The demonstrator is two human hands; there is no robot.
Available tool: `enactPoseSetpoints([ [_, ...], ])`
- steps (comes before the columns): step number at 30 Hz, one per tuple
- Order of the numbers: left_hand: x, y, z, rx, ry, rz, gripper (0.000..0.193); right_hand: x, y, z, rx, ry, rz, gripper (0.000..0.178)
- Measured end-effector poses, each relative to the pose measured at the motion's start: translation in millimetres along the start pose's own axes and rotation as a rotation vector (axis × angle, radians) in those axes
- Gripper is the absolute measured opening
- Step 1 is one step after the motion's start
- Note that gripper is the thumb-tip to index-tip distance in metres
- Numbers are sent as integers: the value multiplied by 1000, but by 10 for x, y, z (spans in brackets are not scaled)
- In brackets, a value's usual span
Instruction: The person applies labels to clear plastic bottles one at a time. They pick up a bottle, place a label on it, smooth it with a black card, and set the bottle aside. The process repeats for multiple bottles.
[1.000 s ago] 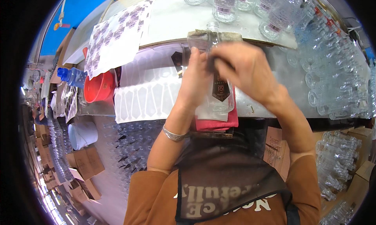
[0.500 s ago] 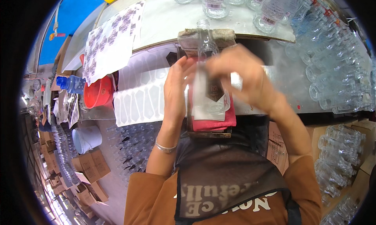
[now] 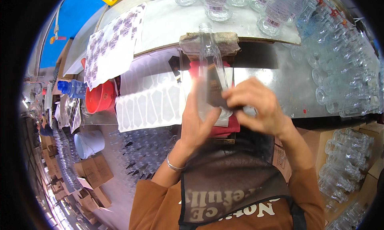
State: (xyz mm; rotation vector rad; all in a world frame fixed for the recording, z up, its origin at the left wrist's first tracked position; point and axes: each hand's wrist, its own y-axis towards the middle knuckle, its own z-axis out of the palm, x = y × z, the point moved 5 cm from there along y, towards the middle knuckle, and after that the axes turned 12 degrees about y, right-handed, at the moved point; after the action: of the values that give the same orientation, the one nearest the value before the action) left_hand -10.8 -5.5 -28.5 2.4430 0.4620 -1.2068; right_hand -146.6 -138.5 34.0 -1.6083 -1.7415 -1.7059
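Observation:
A clear glass bottle [image 3: 209, 50] lies in front of me, its neck pointing away and resting on a rolled cloth [image 3: 230, 43]. A dark, pointed label [image 3: 215, 82] covers its body. Along the bottle's left side, my left hand [image 3: 197, 120] has its fingers stretched out and partly blurred, with the thumb apart near the base. My right hand [image 3: 256, 106] is curled at the label's lower right edge, fingertips pinched together. Something dark shows under those fingertips, but I cannot make out what it is. White paper and a red cloth [image 3: 225, 130] lie under the bottle.
Left of the bottle lies a sheet of label backing [image 3: 148, 104], with a printed label sheet [image 3: 114, 44] beyond. A red bucket [image 3: 100, 97] stands farther left. Labelled bottles [image 3: 218, 6] stand at the back; many clear bottles [image 3: 340, 66] fill the right side.
My right hand has moved down from the bottle's upper body to the label's lower end. My left hand has shifted nearer to me and right, close against the bottle.

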Motion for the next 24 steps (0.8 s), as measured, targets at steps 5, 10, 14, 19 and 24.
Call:
enactPoseSetpoints([
  [5,-94,-119,-46,10,98,110,101,-63,252,-84,-87,-117,87,27],
  [10,-66,-89,16,0,158,134,115,-274,787,-274,-219,-361,44,26],
  [14,-14,-148,49,12,140,88,116,44,626,115,33,-391,-148,25],
  [19,-117,-117,-9,-163,285,224,103,227,413,370,234,-317,-18,11],
  [24,-64,-106,52,-72,241,162,125,-140,692,-110,-175,-374,-48,17],
])
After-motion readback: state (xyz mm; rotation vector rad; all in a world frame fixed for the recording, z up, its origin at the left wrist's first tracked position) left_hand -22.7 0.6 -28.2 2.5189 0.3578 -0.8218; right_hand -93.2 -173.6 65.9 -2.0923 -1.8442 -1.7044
